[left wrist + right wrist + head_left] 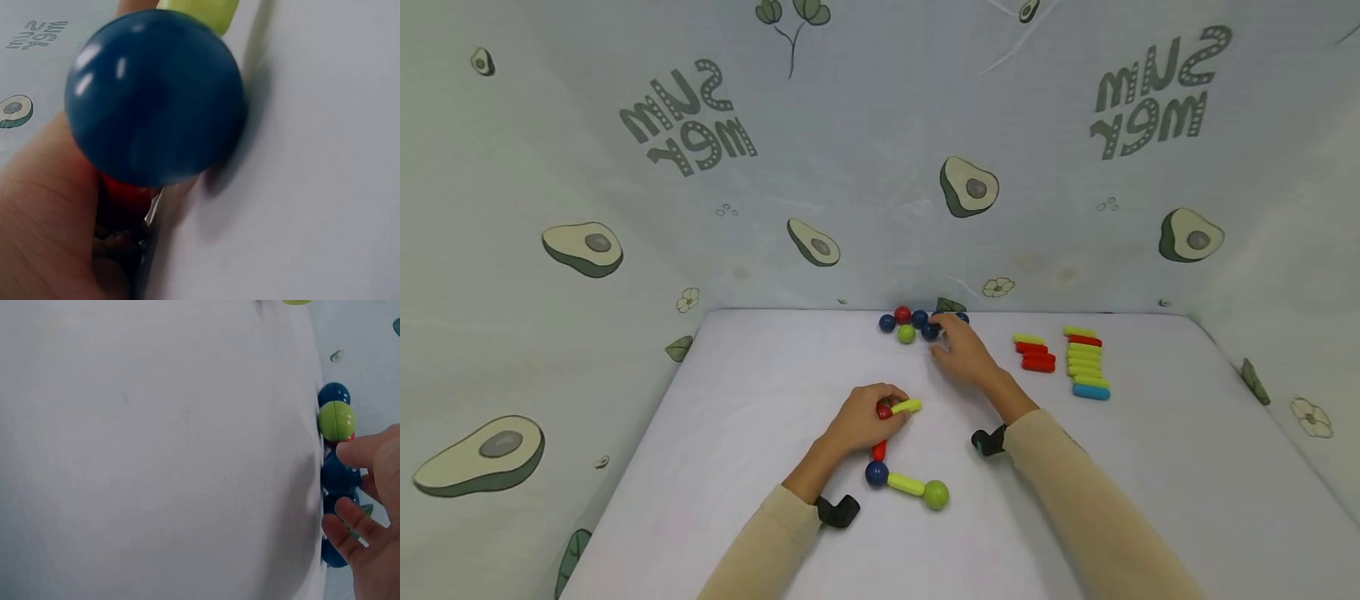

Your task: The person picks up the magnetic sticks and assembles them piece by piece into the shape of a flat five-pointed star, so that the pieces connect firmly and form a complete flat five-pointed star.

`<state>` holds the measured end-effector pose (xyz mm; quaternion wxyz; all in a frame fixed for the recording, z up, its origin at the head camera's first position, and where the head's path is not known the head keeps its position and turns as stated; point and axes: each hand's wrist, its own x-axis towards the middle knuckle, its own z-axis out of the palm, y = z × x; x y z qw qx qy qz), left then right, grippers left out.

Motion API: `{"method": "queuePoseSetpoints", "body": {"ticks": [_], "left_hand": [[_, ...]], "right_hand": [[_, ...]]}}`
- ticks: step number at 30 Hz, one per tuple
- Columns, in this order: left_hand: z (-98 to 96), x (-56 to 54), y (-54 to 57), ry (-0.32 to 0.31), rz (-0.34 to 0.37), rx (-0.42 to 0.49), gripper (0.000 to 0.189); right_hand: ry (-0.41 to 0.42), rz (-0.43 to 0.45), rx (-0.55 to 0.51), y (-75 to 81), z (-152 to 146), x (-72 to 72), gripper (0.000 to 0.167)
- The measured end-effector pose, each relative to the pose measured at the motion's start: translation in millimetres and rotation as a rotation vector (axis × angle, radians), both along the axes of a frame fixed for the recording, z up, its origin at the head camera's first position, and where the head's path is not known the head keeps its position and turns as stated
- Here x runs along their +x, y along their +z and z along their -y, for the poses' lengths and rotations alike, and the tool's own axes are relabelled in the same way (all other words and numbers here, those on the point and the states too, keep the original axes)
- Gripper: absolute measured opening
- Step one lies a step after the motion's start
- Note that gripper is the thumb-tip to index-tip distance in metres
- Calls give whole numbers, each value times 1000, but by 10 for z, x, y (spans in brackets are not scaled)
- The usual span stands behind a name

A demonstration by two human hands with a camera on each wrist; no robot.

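My left hand [867, 418] grips a shiny red ball [884, 411] from which a yellow-green rod [906, 406] sticks out. Below that hand, a red rod [879, 451] leads to a blue ball [877, 474], and another yellow-green rod [906, 484] joins this to a green ball [936, 495]. In the left wrist view the same blue ball [156, 100] hides much of the grip. At the far edge my right hand [964, 354] reaches over a cluster of balls. Its thumb and fingers are spread around a blue ball [340, 475], with a green ball [337, 421] beside it.
Right of the right hand lie two columns of rods: a short one with red rods [1038, 363] and a longer, mostly yellow-green one [1084, 358] ending in a blue rod [1091, 392]. A patterned cloth wall [880, 183] rises right behind the balls.
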<state>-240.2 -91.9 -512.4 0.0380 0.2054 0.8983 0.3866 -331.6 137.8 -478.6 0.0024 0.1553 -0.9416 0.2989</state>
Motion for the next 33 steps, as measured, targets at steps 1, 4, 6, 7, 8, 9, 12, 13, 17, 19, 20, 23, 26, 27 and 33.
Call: {"method": "queuePoseSetpoints", "body": {"ticks": [1,4,6,7,8,9,12,13,17,19,20,23,26,27,33], "left_hand": [[4,-2,-5,0,3,8,26],[1,2,1,-12,6,20,27],[-17,5,8,-27,-2,15,29],[-22,7,10,-32,-6,10,30],[-26,10,16,-36,-5,8,30],[-28,12,17,-36,-5,2,31],[-22,17,15,-41,-13,-10,30],[-20,16,11,-42,-15,-14,30],[-7,9,-7,-54,-34,-21,30],[-3,5,-15,-56,-39,-23,30],[0,6,-17,-55,-39,-23,31],[4,9,-22,-53,-36,-21,31],[6,12,-25,-52,-31,-17,32],[6,15,-23,-53,-31,-14,32],[-6,9,-30,-66,-33,-1,32]], "right_hand": [[0,-1,12,-15,10,-15,53],[-19,-5,31,-53,19,-22,55],[-39,-8,23,-71,8,4,53],[-51,-5,15,-78,1,23,51],[-57,-4,4,-83,-5,43,49],[-59,0,-4,-88,-14,67,47],[-55,25,-34,-91,-44,164,43],[-50,37,-48,-88,-60,202,43],[-30,86,-81,-69,-128,384,41],[-24,106,-95,-59,-161,481,41],[-23,114,-100,-55,-174,530,40],[1,124,-113,-50,-204,668,39],[33,130,-134,-38,-202,796,39],[46,130,-139,-32,-196,833,39],[106,135,-154,-10,-128,957,38]]}}
